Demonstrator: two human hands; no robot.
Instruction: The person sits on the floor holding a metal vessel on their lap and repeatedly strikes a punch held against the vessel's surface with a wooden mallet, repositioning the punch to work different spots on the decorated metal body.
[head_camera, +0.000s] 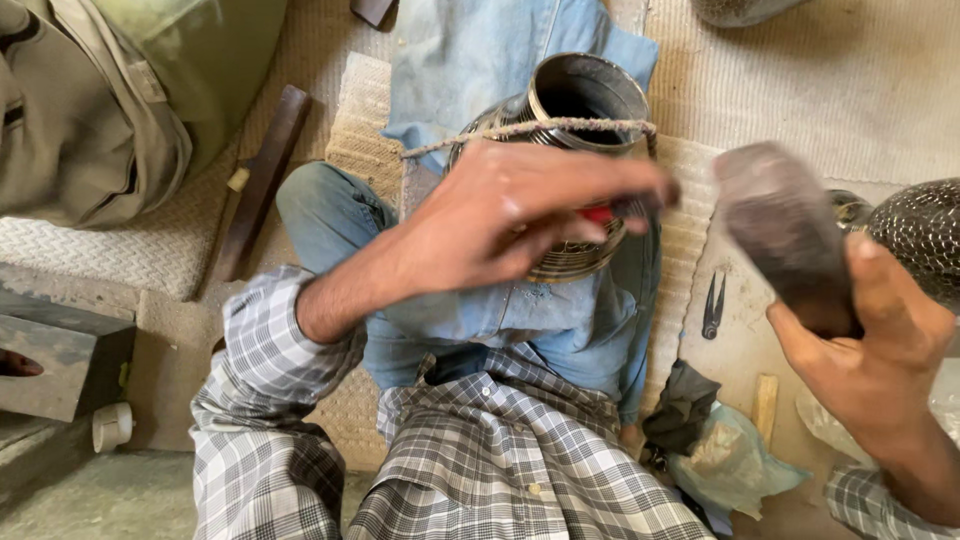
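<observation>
Vase (585, 95) mouth upward, tilted away

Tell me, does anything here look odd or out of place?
Little does. The metal pot lies tilted on the person's lap, a cord stretched across its neck. Black pliers lie loose on the mat.

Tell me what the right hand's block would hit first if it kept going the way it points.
Probably the left hand's fingertips, resting on the metal pot; the block in the right hand tilts up-left toward them. Depth is unclear.
</observation>
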